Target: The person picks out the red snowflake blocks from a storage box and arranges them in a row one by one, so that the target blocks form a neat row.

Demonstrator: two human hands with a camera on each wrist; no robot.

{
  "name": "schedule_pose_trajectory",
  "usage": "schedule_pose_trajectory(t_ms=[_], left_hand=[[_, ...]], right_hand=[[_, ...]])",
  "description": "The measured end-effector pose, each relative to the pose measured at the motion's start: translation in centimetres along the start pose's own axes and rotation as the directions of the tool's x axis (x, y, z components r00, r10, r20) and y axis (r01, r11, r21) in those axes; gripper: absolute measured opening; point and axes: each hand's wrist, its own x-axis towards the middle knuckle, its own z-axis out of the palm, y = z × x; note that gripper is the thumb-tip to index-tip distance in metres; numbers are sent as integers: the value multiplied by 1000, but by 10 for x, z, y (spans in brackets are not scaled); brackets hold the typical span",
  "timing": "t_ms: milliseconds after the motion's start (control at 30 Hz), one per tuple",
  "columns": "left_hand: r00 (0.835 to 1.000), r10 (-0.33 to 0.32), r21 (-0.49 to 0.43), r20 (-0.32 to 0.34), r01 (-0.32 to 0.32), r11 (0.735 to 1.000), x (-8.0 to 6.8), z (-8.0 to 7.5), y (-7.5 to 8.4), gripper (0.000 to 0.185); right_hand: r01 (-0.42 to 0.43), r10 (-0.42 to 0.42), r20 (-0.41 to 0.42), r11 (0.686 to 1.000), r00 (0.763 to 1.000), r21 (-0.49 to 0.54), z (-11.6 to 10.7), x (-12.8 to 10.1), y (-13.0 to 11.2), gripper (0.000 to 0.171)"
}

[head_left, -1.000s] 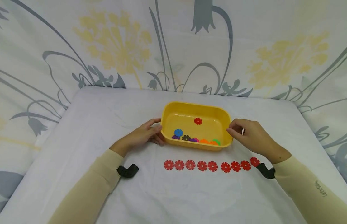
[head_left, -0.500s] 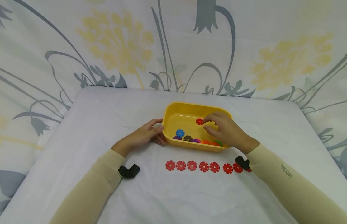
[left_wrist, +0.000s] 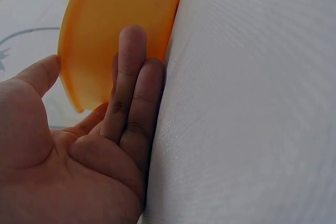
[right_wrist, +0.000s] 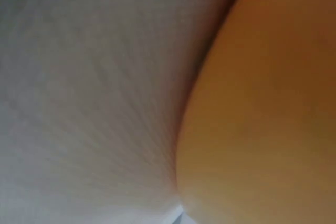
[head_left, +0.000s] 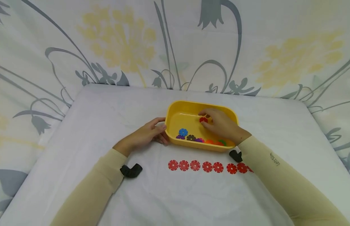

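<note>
A yellow plastic tub [head_left: 186,107] stands on the white cloth, with flower-shaped plastic discs inside. My left hand [head_left: 144,135] rests against the tub's left end. In the left wrist view, its thumb [left_wrist: 44,74] touches the rim and its fairly straight fingers [left_wrist: 132,51] lie along the outer wall. Inside the tub, my right hand [head_left: 223,125] reaches over a red disc [head_left: 203,120]; thumb and forefinger stand apart on either side of it. The right wrist view shows only the tub's wall [right_wrist: 262,119] and cloth up close; no fingers appear there.
Several red discs [head_left: 195,165] lie in a row in front of the tub, the right end covered by the right sleeve [head_left: 272,168]. Blue [head_left: 183,132], purple, dark, orange and green discs gather along the tub's near wall. Flowered cloth [head_left: 175,44] hangs behind.
My right hand has moved left from beside the tub's right end into it, down to the red disc. The right sleeve now covers the row's right end. My left hand stays at the tub.
</note>
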Motion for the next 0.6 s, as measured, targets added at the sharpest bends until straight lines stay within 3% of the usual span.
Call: schedule_pose_trajectory(t_ms=[600], left_hand=[[1000,5,-20,4,-4,1000,1,0,0,55]], right_hand=[[16,-14,24,996,1000,-86,6,4,9,38]])
